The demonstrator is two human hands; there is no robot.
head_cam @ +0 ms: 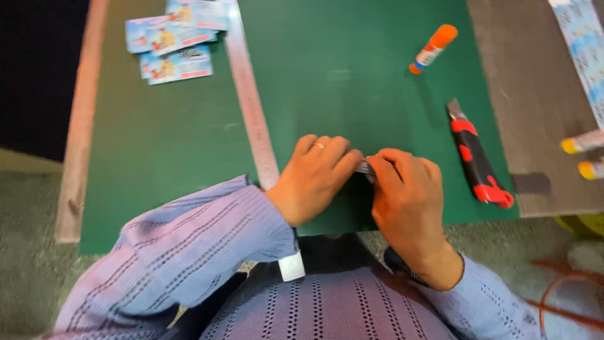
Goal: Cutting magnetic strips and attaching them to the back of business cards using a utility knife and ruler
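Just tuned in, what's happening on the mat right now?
A person in a lilac knit sleeve has both hands low on a green cutting mat. The left hand and right hand meet over a small flat piece, mostly hidden under the fingers. A red and black utility knife lies untouched right of them, a glue stick farther up, a metal ruler to the left, printed cards beyond it.

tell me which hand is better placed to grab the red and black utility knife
Right, probably. The utility knife lies on the green mat just beside the right hand, with nothing between. The left hand is farther away and would have to cross over the right.
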